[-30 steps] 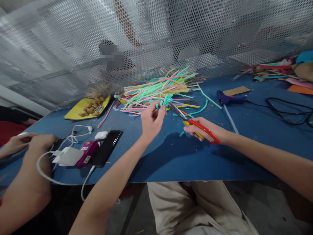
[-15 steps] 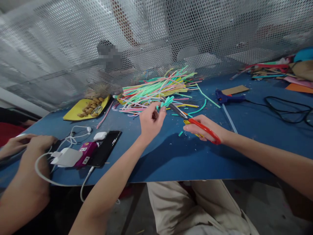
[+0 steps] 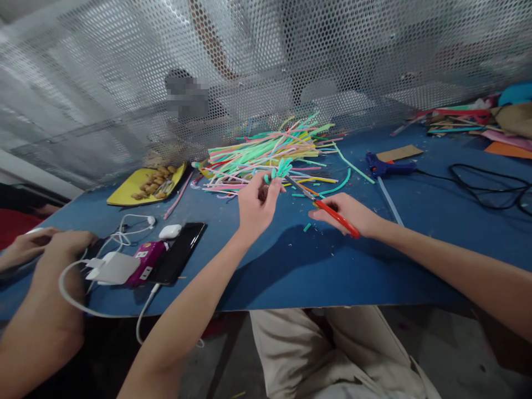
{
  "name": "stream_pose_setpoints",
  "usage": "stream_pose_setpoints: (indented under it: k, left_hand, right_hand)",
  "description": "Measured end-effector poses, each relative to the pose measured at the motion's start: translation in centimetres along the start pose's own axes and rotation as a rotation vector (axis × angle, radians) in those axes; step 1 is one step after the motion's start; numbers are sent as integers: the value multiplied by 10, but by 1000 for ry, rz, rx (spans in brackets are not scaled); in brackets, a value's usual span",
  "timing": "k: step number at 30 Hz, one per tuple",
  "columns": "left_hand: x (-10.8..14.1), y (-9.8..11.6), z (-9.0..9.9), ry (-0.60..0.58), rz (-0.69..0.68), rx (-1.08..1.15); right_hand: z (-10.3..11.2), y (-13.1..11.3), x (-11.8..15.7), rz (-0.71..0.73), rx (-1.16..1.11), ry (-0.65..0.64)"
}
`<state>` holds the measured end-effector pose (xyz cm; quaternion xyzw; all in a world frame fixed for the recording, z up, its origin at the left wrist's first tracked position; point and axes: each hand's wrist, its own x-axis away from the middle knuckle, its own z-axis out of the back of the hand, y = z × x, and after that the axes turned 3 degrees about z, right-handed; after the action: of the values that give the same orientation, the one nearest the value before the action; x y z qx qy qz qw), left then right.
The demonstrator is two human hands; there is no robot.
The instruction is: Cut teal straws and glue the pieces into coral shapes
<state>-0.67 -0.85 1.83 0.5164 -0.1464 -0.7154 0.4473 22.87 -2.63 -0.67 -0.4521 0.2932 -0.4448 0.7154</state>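
Note:
Pinched in my left hand (image 3: 258,200) is a small bunch of turquoise pipe cleaners (image 3: 282,168), bent into loops that stick up past the fingertips. My right hand (image 3: 349,213) grips red-handled scissors (image 3: 338,217), whose blades point up and left with their tips at the edge of the bunch. From this angle I cannot tell whether the tips touch it. Behind both hands lies a heap of pastel pipe cleaners (image 3: 266,147). A short turquoise offcut (image 3: 307,227) rests on the blue table (image 3: 286,277) below the scissors.
A purple power block (image 3: 146,263) with a white charger, a black phone (image 3: 183,252) and a white earbud case (image 3: 170,231) lie at left, near another person's hands (image 3: 50,244). A yellow tray (image 3: 124,185) holds brown lumps. At right are a blue glue gun (image 3: 390,165) and its black cord.
The scissors have swung closer to shut, and their handles have drawn together in my right hand. My left hand has turned the turquoise bunch slightly, so its loops point more upward.

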Motion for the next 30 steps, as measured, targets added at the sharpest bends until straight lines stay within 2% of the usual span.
stream_pose_setpoints:
  k: [4, 8, 12, 15, 17, 20, 22, 26, 30]
  left_hand:
    - [-5, -5, -1, -62, 70, 10]
    - [-8, -6, 0, -115, 86, -5]
    - [-7, -4, 2, -161, 97, 7]
    - [-6, -1, 1, -204, 52, -19]
    - [-4, 3, 0, -297, 27, -69]
    - [0, 9, -3, -504, 25, -143]
    - [3, 12, -6, -562, 37, -151]
    - [5, 14, -8, -562, 64, -116]
    - [5, 14, -6, -553, 42, -123]
  right_hand:
    - [4, 4, -5, -97, -145, 102]
    - [7, 2, -3, 67, -205, 225]
    - [3, 6, -6, 100, -342, 270]
    - [-1, 10, -9, 199, -480, 315]
    - [-3, 10, -9, 270, -540, 325]
    - [-6, 8, -7, 306, -496, 343]
    - [-7, 8, -6, 293, -436, 366]
    - [-8, 9, -7, 232, -395, 359]
    - [-7, 8, -7, 264, -444, 366]
